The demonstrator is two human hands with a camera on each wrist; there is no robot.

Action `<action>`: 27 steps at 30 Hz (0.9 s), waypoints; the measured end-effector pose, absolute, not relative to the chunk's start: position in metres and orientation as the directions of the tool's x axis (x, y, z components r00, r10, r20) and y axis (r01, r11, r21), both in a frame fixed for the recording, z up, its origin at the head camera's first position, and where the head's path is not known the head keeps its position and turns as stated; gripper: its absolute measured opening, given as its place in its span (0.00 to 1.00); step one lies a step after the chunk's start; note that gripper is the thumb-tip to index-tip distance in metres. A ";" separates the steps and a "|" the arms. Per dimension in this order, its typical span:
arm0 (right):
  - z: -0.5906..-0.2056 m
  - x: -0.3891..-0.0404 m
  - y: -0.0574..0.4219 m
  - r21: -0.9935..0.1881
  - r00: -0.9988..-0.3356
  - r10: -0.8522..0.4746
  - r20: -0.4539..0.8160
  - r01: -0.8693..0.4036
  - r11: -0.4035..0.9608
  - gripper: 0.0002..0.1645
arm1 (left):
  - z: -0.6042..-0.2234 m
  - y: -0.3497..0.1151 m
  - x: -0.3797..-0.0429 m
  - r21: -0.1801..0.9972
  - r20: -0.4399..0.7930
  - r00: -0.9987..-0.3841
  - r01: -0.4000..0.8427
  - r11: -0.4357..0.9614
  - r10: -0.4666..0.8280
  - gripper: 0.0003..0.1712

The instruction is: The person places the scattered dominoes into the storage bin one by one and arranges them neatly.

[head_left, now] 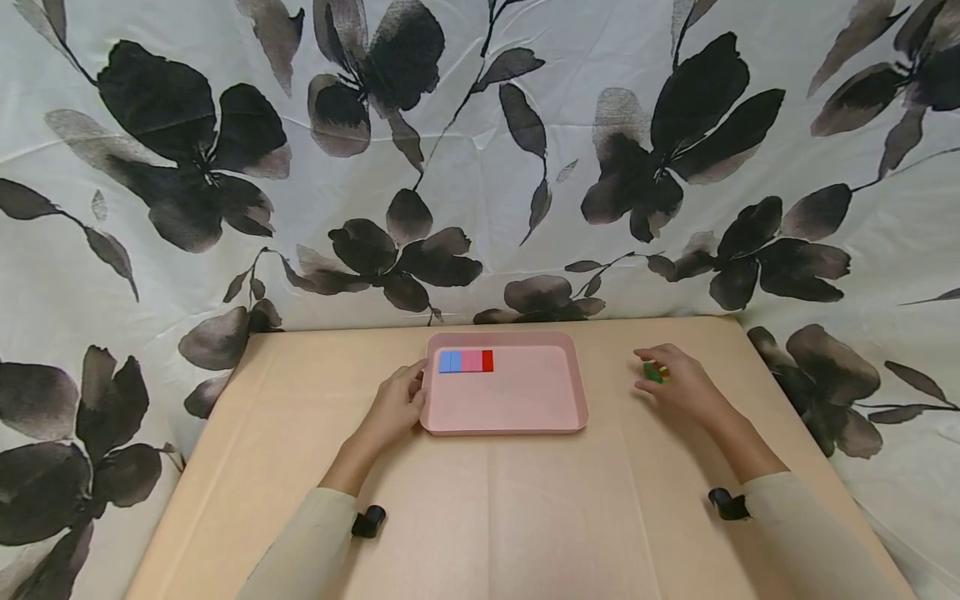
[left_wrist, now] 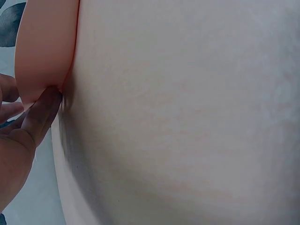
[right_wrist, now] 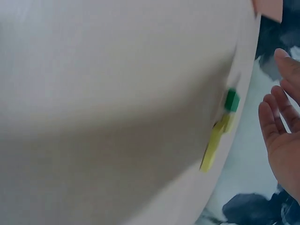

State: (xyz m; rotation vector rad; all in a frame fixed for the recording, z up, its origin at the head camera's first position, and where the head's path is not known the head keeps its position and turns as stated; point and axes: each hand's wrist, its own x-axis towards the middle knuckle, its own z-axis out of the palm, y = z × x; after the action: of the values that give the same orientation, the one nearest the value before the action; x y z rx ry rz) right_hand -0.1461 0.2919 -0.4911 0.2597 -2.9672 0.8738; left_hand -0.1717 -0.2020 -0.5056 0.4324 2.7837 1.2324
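The pink tray (head_left: 532, 400) lies at the far side of the table. In its upper left sits a row of small coloured tiles (head_left: 467, 361): blue, pink and red. My left hand (head_left: 393, 404) holds the tray's left edge, and in the left wrist view fingers (left_wrist: 42, 110) are against its side wall. To the right of the tray, my right hand (head_left: 686, 383) hovers over small green pieces (head_left: 652, 372). The right wrist view shows a green block (right_wrist: 231, 100) and a yellow block (right_wrist: 212, 149) on the table, apart from the spread fingers (right_wrist: 267, 117).
A pale tan cloth covers the table (head_left: 525, 517). Behind and beside it hangs a white cloth with dark flowers (head_left: 480, 150). Black wrist cameras (head_left: 369, 522) are strapped near both sleeves.
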 end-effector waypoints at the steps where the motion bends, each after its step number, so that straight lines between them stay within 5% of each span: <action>1: -0.492 -0.147 0.296 -0.533 -0.987 -0.149 0.065 -0.161 0.831 0.34 | -0.506 -0.202 -0.172 0.735 0.052 -0.958 0.227 0.639 0.281 0.32; 27: -0.503 -0.162 0.323 -0.531 -0.972 -0.154 -0.175 -0.039 0.846 0.32 | -0.505 -0.201 -0.172 0.732 0.045 -0.959 0.221 0.645 0.278 0.32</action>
State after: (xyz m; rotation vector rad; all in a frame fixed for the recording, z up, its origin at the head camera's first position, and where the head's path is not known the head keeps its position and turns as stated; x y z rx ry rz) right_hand -0.1616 0.3233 -0.5028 0.1707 -3.2214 0.9193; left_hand -0.1717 -0.2008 -0.5054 0.4235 2.7839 1.2234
